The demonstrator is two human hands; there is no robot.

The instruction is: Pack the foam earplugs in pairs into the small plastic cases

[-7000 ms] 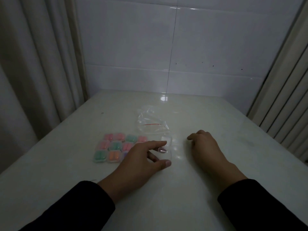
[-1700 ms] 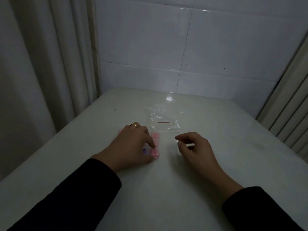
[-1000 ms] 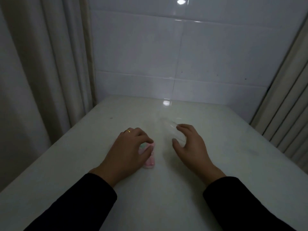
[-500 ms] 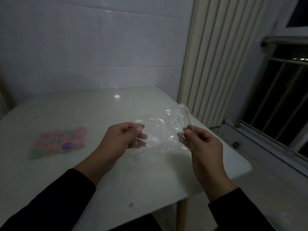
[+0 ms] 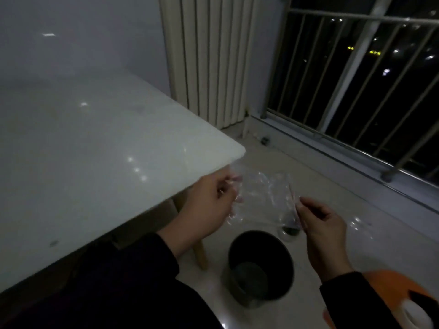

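A clear plastic zip bag (image 5: 266,198) with a red seal line hangs between my two hands, off the table's right corner and above the floor. My left hand (image 5: 209,205) pinches its left side. My right hand (image 5: 320,219) pinches the right edge by the red line. The bag looks empty. The earplug cases are out of view.
The white table (image 5: 95,150) fills the left, its corner just left of my left hand. A dark round bin (image 5: 260,264) stands on the floor below the bag. An orange object (image 5: 389,298) sits at the bottom right. A radiator and a window railing stand behind.
I have turned further right. The bag, held in both hands, has moved off the table to above the bin. The filled cases have left the view.
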